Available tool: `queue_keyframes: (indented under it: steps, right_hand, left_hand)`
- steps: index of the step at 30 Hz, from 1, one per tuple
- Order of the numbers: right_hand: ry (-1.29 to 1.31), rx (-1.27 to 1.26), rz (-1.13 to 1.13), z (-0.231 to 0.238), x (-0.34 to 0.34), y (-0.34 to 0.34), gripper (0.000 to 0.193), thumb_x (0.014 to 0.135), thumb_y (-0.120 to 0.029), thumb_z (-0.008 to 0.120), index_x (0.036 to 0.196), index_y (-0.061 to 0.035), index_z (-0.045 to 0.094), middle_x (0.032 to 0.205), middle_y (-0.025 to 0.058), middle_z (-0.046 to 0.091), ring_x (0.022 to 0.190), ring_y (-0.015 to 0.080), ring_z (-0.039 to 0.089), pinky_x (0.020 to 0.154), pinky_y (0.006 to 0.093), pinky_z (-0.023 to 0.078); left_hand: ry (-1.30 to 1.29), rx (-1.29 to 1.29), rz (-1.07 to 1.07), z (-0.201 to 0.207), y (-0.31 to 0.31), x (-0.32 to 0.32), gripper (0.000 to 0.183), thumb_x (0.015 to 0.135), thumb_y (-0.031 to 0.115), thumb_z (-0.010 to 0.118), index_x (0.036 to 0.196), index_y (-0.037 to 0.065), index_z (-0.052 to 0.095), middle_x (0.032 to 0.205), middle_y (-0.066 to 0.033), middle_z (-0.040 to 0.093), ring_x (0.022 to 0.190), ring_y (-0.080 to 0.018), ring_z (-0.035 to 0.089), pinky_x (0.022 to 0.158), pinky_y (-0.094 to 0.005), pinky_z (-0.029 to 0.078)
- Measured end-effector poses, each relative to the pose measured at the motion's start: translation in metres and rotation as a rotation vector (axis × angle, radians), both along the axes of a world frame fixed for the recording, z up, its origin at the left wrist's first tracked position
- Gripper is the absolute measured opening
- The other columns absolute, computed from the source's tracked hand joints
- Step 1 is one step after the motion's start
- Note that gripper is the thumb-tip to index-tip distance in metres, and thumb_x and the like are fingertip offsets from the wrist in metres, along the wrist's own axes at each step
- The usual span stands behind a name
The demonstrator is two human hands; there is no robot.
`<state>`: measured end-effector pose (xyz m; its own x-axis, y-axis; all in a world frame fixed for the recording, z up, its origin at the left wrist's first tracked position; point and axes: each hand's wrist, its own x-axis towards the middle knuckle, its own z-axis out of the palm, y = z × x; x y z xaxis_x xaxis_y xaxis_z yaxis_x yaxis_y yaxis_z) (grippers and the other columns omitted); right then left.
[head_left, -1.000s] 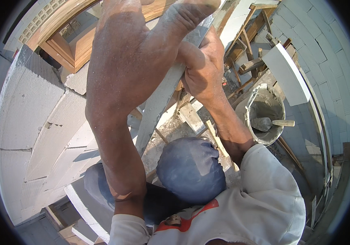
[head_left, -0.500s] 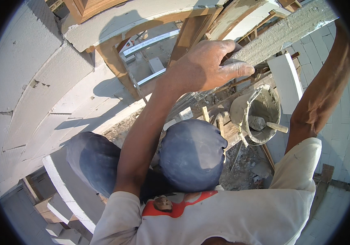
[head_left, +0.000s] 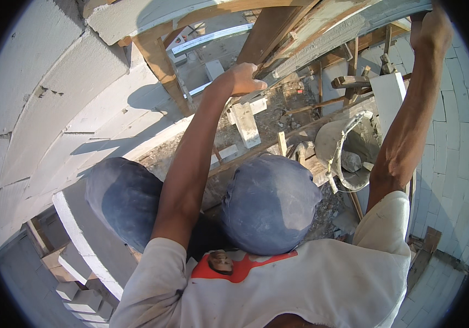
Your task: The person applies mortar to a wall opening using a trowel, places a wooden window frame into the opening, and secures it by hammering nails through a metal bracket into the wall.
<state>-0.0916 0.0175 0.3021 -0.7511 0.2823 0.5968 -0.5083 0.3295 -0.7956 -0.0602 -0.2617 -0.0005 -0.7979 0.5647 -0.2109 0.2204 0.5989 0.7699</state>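
Note:
A long grey board (head_left: pixel 322 51), crusted with mortar, stretches between my two hands along the timber frame. My left hand (head_left: pixel 240 81) is closed at its near end, thumb pointing right; the far fingers are partly hidden. At the upper right, my right hand (head_left: pixel 432 30) grips the board's other end with the arm stretched out. The board lies close along the lower side of the frame's mortar-smeared beam (head_left: pixel 283 46); whether it touches cannot be made out. Below my right forearm stands a mortar-coated bucket (head_left: pixel 328 145) with grey mortar and a tool's handle end inside.
A white block wall (head_left: pixel 43 109) curves along the left. White block pieces (head_left: pixel 245 126) lie beyond my knees, and a tall white slab (head_left: pixel 388 98) leans near the bucket. Timber pieces (head_left: pixel 352 82) stick up at the right. A white slab (head_left: pixel 89 240) lies beside my left leg.
The board has moved away from me and down toward the timber frame. My left hand has shifted left with it, and my right hand has come into view at the upper right.

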Motion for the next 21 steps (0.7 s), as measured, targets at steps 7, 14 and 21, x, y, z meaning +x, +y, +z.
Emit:
queue_keyframes:
  steps: [7,14,21]
  right_hand:
    - [-0.387,0.289,-0.091,-0.145,-0.015,-0.001,0.049,0.100,-0.033,0.076,0.117,0.0119,0.066,0.107,0.0202,0.072,0.096,0.0242,0.075,0.078,0.0377,0.068]
    - [-0.393,0.399,-0.323,-0.251,-0.061,0.023,0.043,0.097,-0.026,0.079,0.115,0.0088,0.062,0.100,0.0185,0.075,0.084,0.0205,0.076,0.064,0.0345,0.066]
    - [-0.372,0.463,-0.369,-0.272,-0.084,0.016,0.043,0.092,-0.027,0.081,0.109,0.0083,0.061,0.095,0.0315,0.072,0.092,0.0483,0.073,0.084,0.0505,0.056]
  left_hand:
    - [-0.090,-0.222,-0.033,-0.073,-0.017,0.023,0.063,0.090,0.047,0.080,0.111,-0.012,0.073,0.109,-0.0293,0.076,0.103,-0.0425,0.075,0.090,-0.0499,0.056]
    - [-0.232,-0.232,-0.092,-0.119,-0.010,0.038,0.079,0.093,0.051,0.074,0.147,-0.003,0.058,0.147,-0.0277,0.061,0.137,-0.0404,0.060,0.114,-0.0482,0.048]
    - [-0.330,-0.243,-0.107,-0.131,-0.006,0.040,0.074,0.092,0.047,0.073,0.146,-0.002,0.059,0.145,-0.0291,0.062,0.136,-0.0411,0.060,0.115,-0.0474,0.048]
